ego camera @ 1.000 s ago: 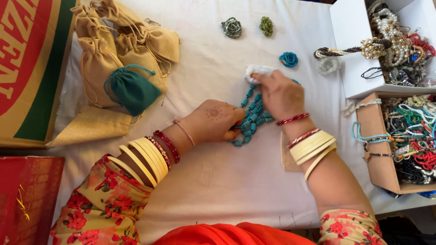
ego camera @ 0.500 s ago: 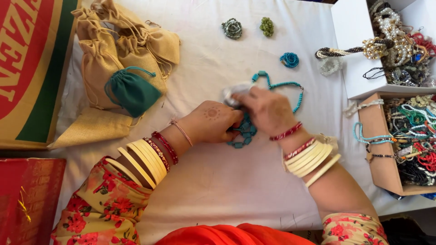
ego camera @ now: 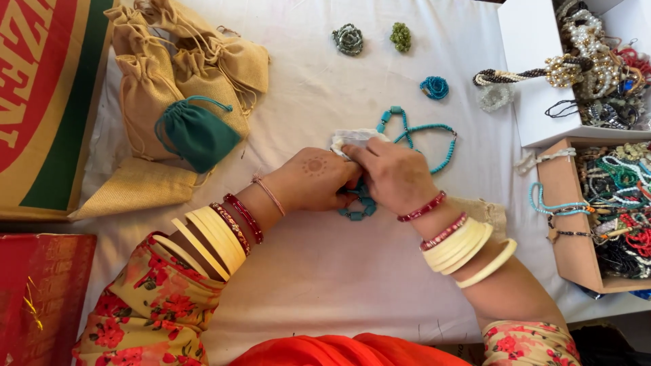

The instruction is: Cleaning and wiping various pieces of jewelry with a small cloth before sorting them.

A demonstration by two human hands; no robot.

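A turquoise bead necklace (ego camera: 428, 133) lies on the white cloth, its loop spread to the right and its chunky end under my hands. My left hand (ego camera: 313, 179) presses down on the necklace's lower beads, fingers closed on them. My right hand (ego camera: 390, 175) meets it from the right and pinches a small white cloth (ego camera: 352, 137) against the beads. Both wrists carry cream and red bangles.
Tan burlap pouches (ego camera: 186, 68) and a green drawstring pouch (ego camera: 196, 134) lie at the upper left beside a cardboard box (ego camera: 41, 102). Small coiled bead bracelets (ego camera: 348, 38) sit at the top. Open boxes of jewellery (ego camera: 610, 203) stand at the right. A red box (ego camera: 34, 291) is at the lower left.
My right hand has come down from the raised white cloth and the necklace to meet the left hand. The necklace's loop now lies spread out on the cloth to the right.
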